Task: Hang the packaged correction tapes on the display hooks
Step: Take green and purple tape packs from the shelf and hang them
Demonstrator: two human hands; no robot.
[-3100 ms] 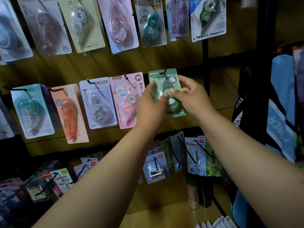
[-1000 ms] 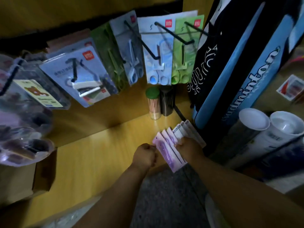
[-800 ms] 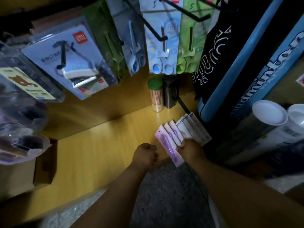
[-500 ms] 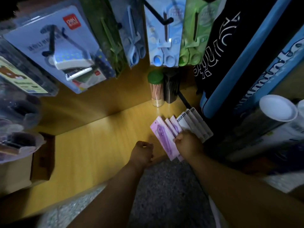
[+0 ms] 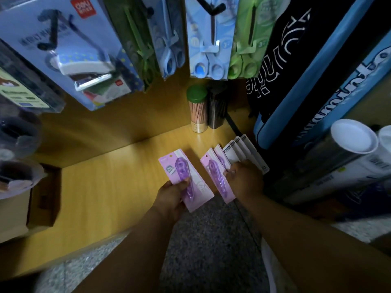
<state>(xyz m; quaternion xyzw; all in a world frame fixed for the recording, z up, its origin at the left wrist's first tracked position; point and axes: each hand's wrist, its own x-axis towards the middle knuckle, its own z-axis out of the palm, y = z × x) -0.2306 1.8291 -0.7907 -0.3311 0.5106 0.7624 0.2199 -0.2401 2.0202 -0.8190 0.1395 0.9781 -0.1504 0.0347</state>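
My left hand (image 5: 172, 196) grips a purple packaged correction tape (image 5: 186, 179) by its lower left edge, just above the wooden shelf (image 5: 110, 178). To the right, a fanned stack of packaged correction tapes (image 5: 228, 163) lies at the shelf's right end, purple ones in front and white ones behind. My right hand (image 5: 245, 179) presses down on that stack, fingers curled over the packs. Black display hooks (image 5: 209, 7) stick out overhead, loaded with other goods.
Packaged scissors (image 5: 208, 43) and a boxed stapler (image 5: 82, 58) hang above the shelf. A green-lidded pencil tube (image 5: 197, 111) and a dark tube (image 5: 216, 108) stand at the back. Badminton bags (image 5: 313, 66) and white-capped rolls (image 5: 351, 144) crowd the right. A cardboard box (image 5: 40, 199) sits at left.
The view dropped from the hooks to the low shelf. My left hand, a fist half a second ago, now holds one purple pack pulled left off the stack.
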